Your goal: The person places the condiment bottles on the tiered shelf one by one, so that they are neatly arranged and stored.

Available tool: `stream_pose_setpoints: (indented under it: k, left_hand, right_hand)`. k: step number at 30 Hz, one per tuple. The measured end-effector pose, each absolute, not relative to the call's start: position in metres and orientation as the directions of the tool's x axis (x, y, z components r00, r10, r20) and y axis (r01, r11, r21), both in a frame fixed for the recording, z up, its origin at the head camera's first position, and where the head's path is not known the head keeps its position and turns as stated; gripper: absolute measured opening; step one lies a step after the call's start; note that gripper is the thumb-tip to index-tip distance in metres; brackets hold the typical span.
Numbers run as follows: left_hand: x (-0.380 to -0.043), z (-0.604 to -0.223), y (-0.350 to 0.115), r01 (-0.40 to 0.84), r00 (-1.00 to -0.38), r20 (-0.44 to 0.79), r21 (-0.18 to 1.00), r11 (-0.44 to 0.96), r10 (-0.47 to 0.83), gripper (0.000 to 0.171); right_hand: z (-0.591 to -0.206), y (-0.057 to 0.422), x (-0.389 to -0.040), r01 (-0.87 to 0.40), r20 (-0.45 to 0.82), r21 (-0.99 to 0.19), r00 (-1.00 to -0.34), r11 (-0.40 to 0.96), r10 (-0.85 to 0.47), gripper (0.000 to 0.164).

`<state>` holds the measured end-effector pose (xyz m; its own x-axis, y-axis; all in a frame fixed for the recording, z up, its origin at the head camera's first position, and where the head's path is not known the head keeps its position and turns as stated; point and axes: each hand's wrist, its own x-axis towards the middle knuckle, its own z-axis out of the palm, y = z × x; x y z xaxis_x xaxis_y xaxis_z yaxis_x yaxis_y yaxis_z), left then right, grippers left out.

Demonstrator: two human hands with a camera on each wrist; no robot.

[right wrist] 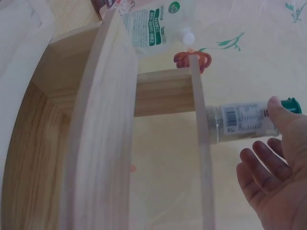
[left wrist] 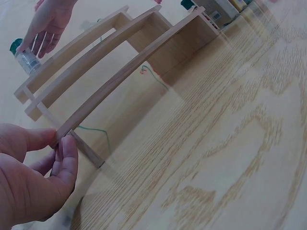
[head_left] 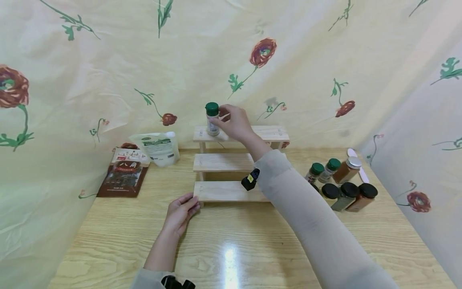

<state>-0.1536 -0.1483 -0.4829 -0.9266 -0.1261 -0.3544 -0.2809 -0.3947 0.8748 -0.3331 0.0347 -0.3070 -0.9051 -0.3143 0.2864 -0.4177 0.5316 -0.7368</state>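
A three-tier wooden shelf rack [head_left: 223, 190] stands on the table. My left hand [head_left: 180, 212] pinches the front left corner of its lowest tier between thumb and fingers, plain in the left wrist view. Upright at the left end of the top tier is a clear spice jar [head_left: 213, 125] with a green cap and a white label. Beside it is my right hand [head_left: 234, 122], its thumb [right wrist: 279, 112] against the jar near the cap. The other visible fingers are loosely bent and apart from the jar; part of the index finger's contact is hidden.
Several spice jars [head_left: 348, 196] with black, green and silver caps stand right of the rack, near a white spoon-like item [head_left: 362, 174]. On the left are a brown packet [head_left: 124, 174] and a white spouted pouch [head_left: 159, 149]. A floral cloth [head_left: 306, 60] hangs behind.
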Motion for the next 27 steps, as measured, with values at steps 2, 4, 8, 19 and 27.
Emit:
stream_pose_setpoints:
  k: [2, 4, 8, 19, 27]
  left_hand:
    - [-0.154, -0.483, -0.148, -0.281, -0.927, -0.354, 0.875, -0.394, -0.126, 0.039]
    - [-0.154, -0.484, -0.148, -0.280, -0.927, -0.354, 0.875, -0.394, -0.126, 0.039]
    - [-0.155, -0.484, -0.147, -0.277, -0.926, -0.354, 0.872, -0.404, -0.128, 0.038]
    - [-0.154, -0.485, -0.147, -0.268, -0.928, -0.348, 0.872, -0.410, -0.134, 0.039]
    - [-0.154, -0.486, -0.147, -0.261, -0.929, -0.344, 0.872, -0.413, -0.137, 0.039]
  right_hand:
    - [-0.310, 0.039, -0.332, -0.398, 0.269, -0.749, -0.913, 0.530, -0.307, 0.046]
    - [-0.313, 0.043, -0.331, -0.385, 0.257, -0.760, -0.918, 0.523, -0.302, 0.049]
    - [-0.319, 0.052, -0.329, -0.383, 0.253, -0.770, -0.918, 0.510, -0.307, 0.049]
    - [-0.329, 0.080, -0.314, -0.410, 0.272, -0.763, -0.905, 0.500, -0.327, 0.047]
    - [-0.333, 0.101, -0.304, -0.441, 0.314, -0.729, -0.895, 0.524, -0.316, 0.047]
